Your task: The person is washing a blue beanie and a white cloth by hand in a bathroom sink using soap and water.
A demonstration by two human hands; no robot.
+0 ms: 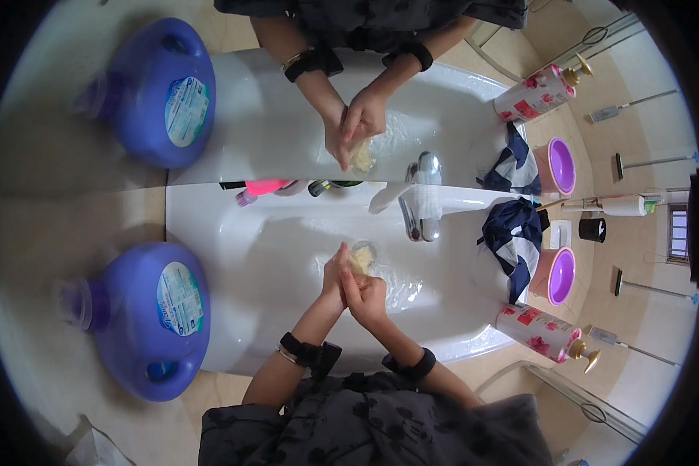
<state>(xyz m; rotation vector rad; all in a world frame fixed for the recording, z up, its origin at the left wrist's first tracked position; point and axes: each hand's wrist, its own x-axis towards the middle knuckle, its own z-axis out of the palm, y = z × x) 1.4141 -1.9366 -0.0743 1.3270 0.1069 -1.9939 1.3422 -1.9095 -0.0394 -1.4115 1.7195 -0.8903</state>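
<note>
A pale yellow lump (361,259) shows against the white washbasin (264,248) and its silver chrome tap (429,225). The detergent jug (134,322) is blue-violet, its label (180,299) white, blue and teal. The pump bottle (537,332) is white with a pink and red floral print, its pump head (579,350) gold. The cloth (512,233) is navy and pale grey; the bucket (544,276) is pink outside, purple inside. Black spots pattern the dark grey garment (373,427).

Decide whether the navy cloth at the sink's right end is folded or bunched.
Bunched: the navy cloth lies in uneven creases.
</note>
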